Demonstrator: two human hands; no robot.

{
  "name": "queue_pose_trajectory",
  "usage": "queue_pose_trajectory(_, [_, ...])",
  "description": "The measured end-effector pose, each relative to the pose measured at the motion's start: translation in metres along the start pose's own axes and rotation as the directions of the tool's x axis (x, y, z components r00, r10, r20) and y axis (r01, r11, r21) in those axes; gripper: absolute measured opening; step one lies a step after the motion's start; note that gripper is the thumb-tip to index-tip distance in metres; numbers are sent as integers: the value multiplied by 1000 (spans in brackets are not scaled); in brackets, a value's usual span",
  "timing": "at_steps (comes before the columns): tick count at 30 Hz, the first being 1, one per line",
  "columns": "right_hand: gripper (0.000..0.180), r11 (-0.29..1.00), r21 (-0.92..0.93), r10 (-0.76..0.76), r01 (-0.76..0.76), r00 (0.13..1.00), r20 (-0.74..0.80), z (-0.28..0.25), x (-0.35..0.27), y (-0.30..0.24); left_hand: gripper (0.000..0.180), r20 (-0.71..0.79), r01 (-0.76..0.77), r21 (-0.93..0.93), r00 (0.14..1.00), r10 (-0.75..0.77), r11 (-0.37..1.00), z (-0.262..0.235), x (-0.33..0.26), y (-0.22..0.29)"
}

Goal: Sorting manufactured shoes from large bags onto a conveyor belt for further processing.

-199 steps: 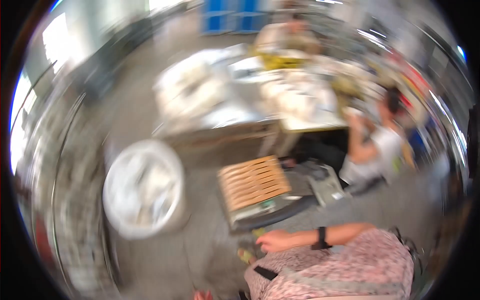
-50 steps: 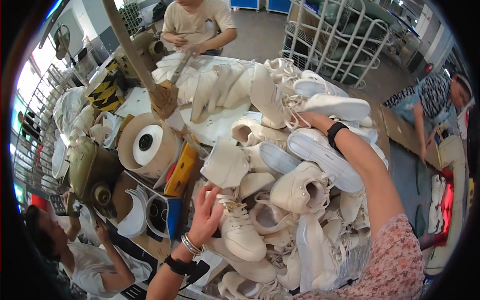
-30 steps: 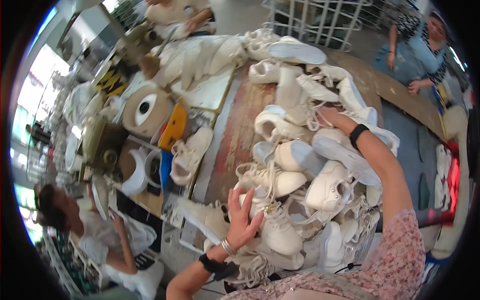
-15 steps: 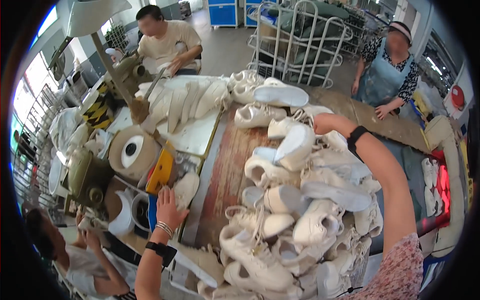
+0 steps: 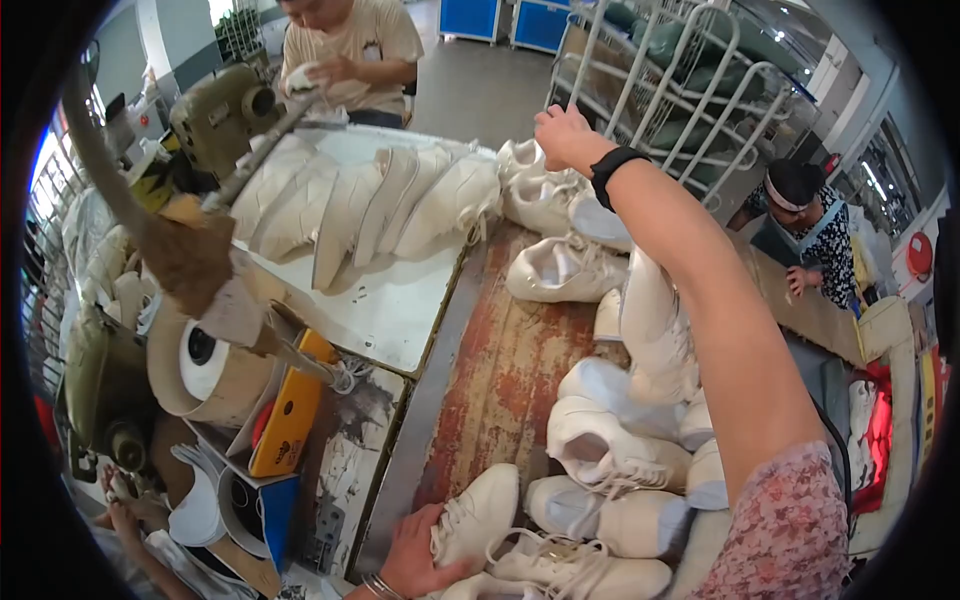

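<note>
Left hand (image 5: 415,555) cupped over a white lace-up leather sneaker (image 5: 478,515) at the worn red-brown table (image 5: 495,390) edge, steadying it; right hand (image 5: 562,135) loosely curled, empty, reaching over far white sneakers (image 5: 540,195).

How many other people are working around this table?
3: one in a tan shirt at the far end, one in an apron on the right, one's hands at lower left. Others may be hidden.

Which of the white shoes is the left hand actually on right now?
The left hand rests on the white laced shoe at the table's near edge, left of the pile, toe pointing away. The other shoes lie further right or up by the right hand.
</note>
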State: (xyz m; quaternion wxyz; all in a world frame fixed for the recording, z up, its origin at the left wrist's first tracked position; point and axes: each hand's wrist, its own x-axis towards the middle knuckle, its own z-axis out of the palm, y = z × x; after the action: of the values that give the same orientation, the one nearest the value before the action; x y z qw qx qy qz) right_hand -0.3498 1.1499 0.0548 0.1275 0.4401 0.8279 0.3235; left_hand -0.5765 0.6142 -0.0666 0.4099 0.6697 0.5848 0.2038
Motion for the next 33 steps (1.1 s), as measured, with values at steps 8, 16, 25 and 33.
queue_pose_trajectory(8, [58, 871, 483, 114, -88, 993, -24, 84, 33, -40, 88, 31, 15, -54, 999, -14, 998, -1, 7, -15])
queue_pose_trajectory(16, [21, 933, 354, -21, -66, 971, 238, 58, -41, -62, 91, -3, 21, 32, 1000, -21, 999, 17, 18, -36])
queue_pose_trajectory(25, [15, 767, 607, -321, 208, 943, 82, -120, -189, -6, 80, 86, 262, -404, 965, -249, 876, 25, 20, -16])
queue_pose_trajectory(33, [6, 706, 550, -327, 446, 894, -306, -230, -430, -33, 61, -84, -87, -475, 995, 54, 876, -21, -13, 123])
